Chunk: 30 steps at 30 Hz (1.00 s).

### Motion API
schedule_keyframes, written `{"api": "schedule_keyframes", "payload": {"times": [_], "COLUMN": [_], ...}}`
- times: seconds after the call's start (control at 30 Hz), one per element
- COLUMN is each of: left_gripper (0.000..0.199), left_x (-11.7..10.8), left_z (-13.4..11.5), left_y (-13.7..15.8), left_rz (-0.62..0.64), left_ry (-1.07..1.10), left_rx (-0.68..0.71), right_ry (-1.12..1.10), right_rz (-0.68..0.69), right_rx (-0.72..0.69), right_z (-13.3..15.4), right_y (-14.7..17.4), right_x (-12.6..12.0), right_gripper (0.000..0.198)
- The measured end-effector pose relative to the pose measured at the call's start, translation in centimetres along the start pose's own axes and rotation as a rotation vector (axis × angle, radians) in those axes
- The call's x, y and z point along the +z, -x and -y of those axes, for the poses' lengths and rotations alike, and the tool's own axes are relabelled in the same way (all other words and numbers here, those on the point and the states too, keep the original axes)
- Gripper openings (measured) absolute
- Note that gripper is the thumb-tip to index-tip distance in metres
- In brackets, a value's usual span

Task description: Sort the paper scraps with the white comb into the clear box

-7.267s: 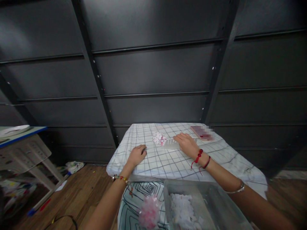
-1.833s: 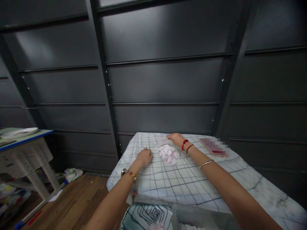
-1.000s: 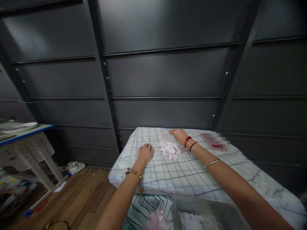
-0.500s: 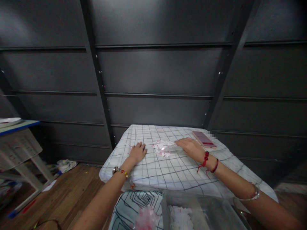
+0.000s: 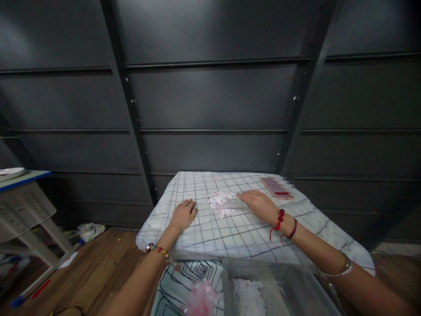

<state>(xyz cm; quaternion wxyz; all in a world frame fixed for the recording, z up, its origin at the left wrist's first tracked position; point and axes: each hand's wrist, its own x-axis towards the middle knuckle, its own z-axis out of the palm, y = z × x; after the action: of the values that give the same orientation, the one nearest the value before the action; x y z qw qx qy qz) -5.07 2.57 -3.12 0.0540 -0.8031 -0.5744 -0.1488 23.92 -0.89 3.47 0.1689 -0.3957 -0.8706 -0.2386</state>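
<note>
On the checked white cloth (image 5: 210,237), my left hand (image 5: 184,214) lies palm down with its fingers stretched out, left of a small heap of white and pink bits (image 5: 219,201). My right hand (image 5: 261,204) is on the heap's right side, fingers together and bent over a translucent plastic piece (image 5: 235,204). That piece reaches from under the fingers to the heap, partly covered by the hand; its exact kind is unclear.
A pink-edged phone (image 5: 278,188) lies beyond my right hand. Nearer me are a grey plastic bin (image 5: 226,285) with white bits (image 5: 248,296) inside and a pink-and-clear bag (image 5: 201,299). A desk (image 5: 29,206) stands left; a dark panelled wall (image 5: 213,96) rises behind.
My left hand has slid slightly left and toward me, away from the heap. My right hand stays by the heap with the plastic piece. The view has shifted a little.
</note>
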Motion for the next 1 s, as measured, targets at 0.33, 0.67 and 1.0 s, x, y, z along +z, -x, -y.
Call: {"api": "schedule_keyframes", "payload": {"times": [0.33,0.67,1.0], "left_gripper": [0.032,0.032,0.032], "left_x": [0.2,0.4,0.0], "left_z": [0.2,0.4,0.0], "left_y": [0.0,-0.2,-0.1], "left_rz": [-0.017,-0.024,-0.028], "left_ry": [0.047,0.058,0.04], "left_rx": [-0.011,0.004,0.003], "right_ry": [-0.099,-0.076,-0.022], "right_rz": [-0.106,-0.285,-0.22], "right_rx": [-0.035,0.016,0.02], "right_z": [-0.7,-1.3,-1.0], "right_y": [3.9,5.0,5.9], "right_x": [0.5,0.3,-0.7], "right_gripper": [0.021,0.024,0.029]}}
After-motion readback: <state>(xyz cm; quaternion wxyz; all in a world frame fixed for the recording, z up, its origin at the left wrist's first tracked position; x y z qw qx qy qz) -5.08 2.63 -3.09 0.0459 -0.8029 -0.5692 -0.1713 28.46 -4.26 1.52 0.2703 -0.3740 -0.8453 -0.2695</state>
